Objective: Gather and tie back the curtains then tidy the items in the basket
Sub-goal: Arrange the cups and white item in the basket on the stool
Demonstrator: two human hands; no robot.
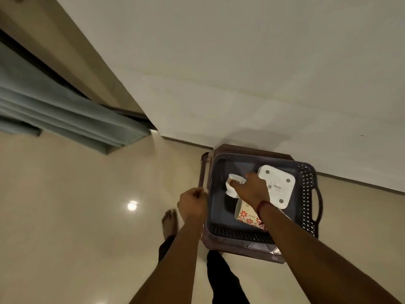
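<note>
- We see the dark plastic basket [308,189] sitting on a brown stool [245,249] by the wall; the blue-grey curtain [65,115] hangs well apart, up and to the left
- Our right hand [249,189] is inside the basket; its fingers [235,183] curl round a small white cup [233,183] and pinch it near the rim
- Our left hand [192,205] is curled at the basket's left edge, near the long handle [202,172]; we cannot tell for sure if it grips it
- A flowered mug [246,213] lies on its side just under our right wrist; its long way runs from the open mouth at the left down to the right
- A white square gadget [277,185] lies just right of our right hand
- We think the cup gets stood up next; the right hand is the nearer one
</note>
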